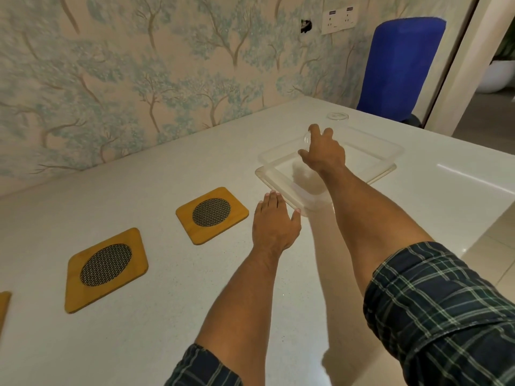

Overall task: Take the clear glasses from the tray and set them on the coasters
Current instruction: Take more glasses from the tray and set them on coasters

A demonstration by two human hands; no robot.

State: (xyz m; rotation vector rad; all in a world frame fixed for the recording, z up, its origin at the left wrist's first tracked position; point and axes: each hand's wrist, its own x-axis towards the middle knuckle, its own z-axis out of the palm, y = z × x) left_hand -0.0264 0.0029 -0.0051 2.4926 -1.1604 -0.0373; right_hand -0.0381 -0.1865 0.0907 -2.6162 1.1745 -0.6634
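A clear plastic tray [384, 151] sits on the white table at the right. My right hand [323, 154] reaches down into it from above. Its fingers curl around a clear glass [306, 139], of which only a faint curve of rim shows beside the fingers. My left hand [274, 221] lies flat on the table, fingertips touching the tray's near left corner and holding nothing. Two bamboo coasters with dark mesh centres lie bare to the left, one close to the tray [211, 214] and one nearer me [107, 268].
The edge of a third coaster [4, 307] shows at the far left. A small round clear glass piece [337, 116] rests beyond the tray. A blue chair back [398, 68] stands behind the table's far corner. The wallpapered wall runs along the table's back edge.
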